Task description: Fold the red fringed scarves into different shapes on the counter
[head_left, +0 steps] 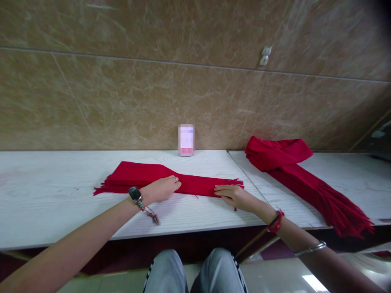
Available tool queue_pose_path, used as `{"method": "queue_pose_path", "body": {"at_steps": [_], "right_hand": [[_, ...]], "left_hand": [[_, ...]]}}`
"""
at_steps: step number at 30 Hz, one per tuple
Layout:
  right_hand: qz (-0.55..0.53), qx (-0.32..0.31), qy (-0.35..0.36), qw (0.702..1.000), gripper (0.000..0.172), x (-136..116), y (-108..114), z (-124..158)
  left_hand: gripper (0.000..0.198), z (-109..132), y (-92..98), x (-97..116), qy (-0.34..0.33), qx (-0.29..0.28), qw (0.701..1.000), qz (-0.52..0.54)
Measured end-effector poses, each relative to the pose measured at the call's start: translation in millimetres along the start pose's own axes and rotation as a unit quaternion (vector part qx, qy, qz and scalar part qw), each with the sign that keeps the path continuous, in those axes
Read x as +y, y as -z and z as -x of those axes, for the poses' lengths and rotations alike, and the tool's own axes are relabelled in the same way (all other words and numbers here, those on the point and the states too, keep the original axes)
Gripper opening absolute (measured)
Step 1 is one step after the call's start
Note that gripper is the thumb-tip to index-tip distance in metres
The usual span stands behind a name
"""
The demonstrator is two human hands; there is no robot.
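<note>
On the white wood-grain tabletop (pixel 61 219) lies a fringed red cloth scarf (pixel 137 175). The right hand (pixel 233 196) rests straight fingers on its right end; the left hand (pixel 165 189) curls at its middle, whether pinching I cannot tell. Beyond stands a pixelated pinkish rectangle (pixel 186 140).

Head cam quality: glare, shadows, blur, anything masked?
Head view: glare on the floor, lower right; top-right corner falls dark; faint, soft shadow below the left hand; phone against the wall is pixelated, screen unreadable; dark object at the right edge too blurred to identify; the folded red scarf stays legible.
</note>
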State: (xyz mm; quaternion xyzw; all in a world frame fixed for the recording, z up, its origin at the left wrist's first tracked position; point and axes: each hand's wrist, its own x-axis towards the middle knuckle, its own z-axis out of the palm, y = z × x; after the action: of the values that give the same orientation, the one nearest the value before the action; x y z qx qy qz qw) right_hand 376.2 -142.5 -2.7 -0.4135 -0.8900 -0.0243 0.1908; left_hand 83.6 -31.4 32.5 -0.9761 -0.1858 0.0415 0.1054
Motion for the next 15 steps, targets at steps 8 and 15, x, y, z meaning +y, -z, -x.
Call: {"method": "queue_pose_path", "body": {"at_steps": [8,15], "right_hand": [[0.093,0.007,0.029,0.995,0.03,15,-3,17],[0.217,-0.005,0.02,0.976,0.033,36,17,45]], "left_hand": [[0.023,-1,15.1,0,0.013,-0.05,0.999,0.004],[0.021,-2,26.2,9,0.03,-0.06,0.998,0.018]]}}
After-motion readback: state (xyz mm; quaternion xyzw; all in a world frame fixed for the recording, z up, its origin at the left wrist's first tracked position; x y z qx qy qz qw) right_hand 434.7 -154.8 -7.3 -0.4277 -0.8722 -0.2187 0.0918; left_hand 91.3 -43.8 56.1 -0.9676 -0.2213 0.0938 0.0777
